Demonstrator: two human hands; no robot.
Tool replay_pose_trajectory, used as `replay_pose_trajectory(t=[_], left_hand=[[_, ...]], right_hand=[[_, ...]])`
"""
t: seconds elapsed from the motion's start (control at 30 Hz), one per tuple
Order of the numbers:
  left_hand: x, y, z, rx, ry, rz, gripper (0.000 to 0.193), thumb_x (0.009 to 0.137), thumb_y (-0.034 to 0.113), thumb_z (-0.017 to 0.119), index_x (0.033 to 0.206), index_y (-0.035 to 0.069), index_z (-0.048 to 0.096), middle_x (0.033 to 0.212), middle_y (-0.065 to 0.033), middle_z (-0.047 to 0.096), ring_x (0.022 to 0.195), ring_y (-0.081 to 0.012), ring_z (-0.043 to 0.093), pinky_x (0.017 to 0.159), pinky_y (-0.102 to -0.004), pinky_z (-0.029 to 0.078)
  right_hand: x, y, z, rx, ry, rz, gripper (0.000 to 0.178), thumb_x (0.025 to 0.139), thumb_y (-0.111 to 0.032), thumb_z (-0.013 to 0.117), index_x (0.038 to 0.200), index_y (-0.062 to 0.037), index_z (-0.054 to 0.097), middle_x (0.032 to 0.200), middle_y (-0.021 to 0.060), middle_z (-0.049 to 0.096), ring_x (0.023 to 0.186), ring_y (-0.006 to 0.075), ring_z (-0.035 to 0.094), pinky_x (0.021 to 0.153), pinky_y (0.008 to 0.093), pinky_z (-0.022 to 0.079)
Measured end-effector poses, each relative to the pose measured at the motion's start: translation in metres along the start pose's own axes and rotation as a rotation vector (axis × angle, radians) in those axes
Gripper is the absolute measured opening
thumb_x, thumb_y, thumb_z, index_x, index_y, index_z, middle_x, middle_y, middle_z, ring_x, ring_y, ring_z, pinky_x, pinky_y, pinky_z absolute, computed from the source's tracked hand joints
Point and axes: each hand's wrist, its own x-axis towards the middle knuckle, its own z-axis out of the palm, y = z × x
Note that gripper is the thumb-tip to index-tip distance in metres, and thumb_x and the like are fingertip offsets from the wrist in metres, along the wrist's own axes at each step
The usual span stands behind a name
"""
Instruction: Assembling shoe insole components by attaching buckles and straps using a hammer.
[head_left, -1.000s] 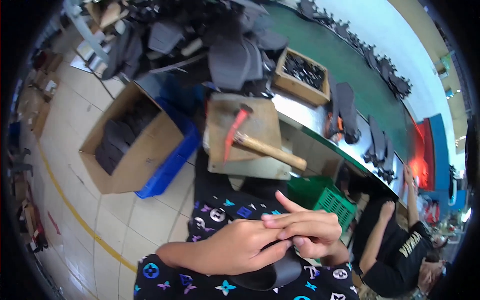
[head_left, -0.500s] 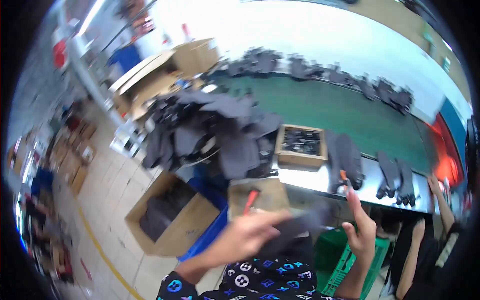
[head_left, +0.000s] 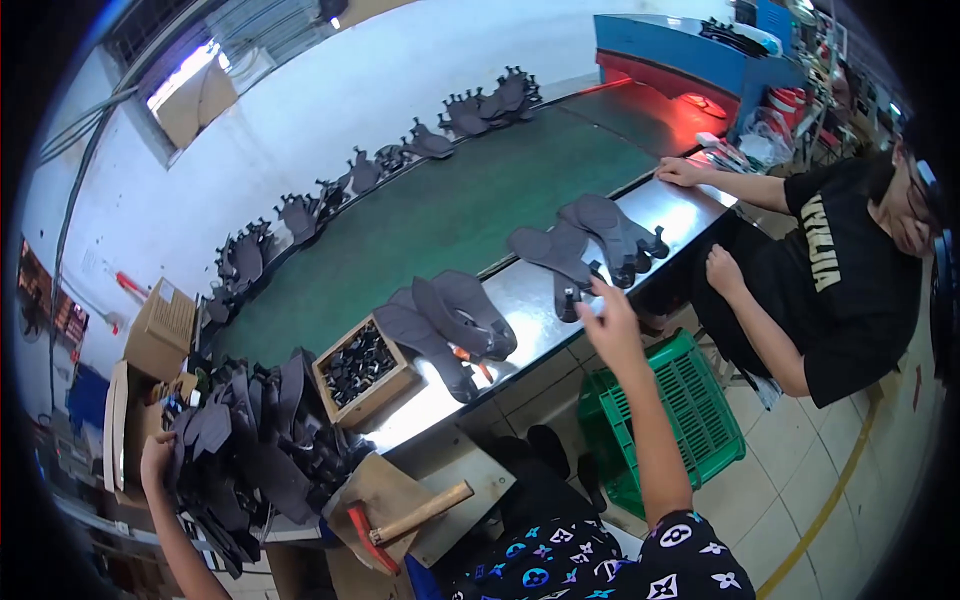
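Observation:
My left hand (head_left: 155, 462) is at the outer edge of a heap of dark grey, sole-shaped pieces (head_left: 265, 470). Its fingers are curled on a piece at that edge, and part of the grip is hidden. Stretched forward, my right hand (head_left: 612, 325) has its thumb and index finger apart, holding nothing. Just beyond its fingertips lie several sole pieces with black straps (head_left: 565, 255) on the shiny metal table edge (head_left: 535, 300). More sole pieces (head_left: 450, 315) are stacked to their left, with an orange-handled tool (head_left: 472, 362) partly under them.
A wooden box (head_left: 395, 385) holds small black parts. Near me, a red-headed hammer (head_left: 425, 512) rests on a board. The green conveyor belt (head_left: 430, 220) runs behind, sole pieces lining its far side. A green crate (head_left: 690, 410) stands at right, beside a seated person (head_left: 850, 260).
The view has swung to the right. My left hand has moved from in front of me, beside a blurred dark piece, to the heap. My right hand has reached forward to the table edge.

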Motion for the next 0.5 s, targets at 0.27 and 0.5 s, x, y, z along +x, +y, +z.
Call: replay_pose_trajectory(t=[0.27, 0.5], left_hand=[[-0.104, 0.210, 0.029, 0.581, 0.818, -0.084, 0.043, 0.100, 0.022, 0.050, 0.143, 0.015, 0.049, 0.162, -0.0030, 0.025, 0.147, -0.0301, 0.026, 0.112, -0.0605, 0.023], [-0.251, 0.343, 0.053, 0.274, 0.783, 0.483, 0.070, 0.085, 0.021, 0.068, 0.149, 0.010, 0.041, 0.163, -0.0101, 0.024, 0.150, -0.0318, 0.022, 0.117, -0.0498, 0.011]], right_hand=[[0.102, -0.007, 0.048, 0.335, -0.019, 0.233, 0.027, 0.086, -0.020, 0.070, 0.077, 0.0030, 0.059, 0.064, 0.0131, 0.056, 0.052, 0.0221, 0.054, 0.053, 0.0379, 0.044], [0.104, -0.207, 0.050, 1.176, -0.298, 0.478, 0.025, 0.094, -0.023, 0.067, 0.094, 0.0013, 0.059, 0.073, 0.0062, 0.058, 0.053, 0.0093, 0.055, 0.043, 0.0263, 0.047]])
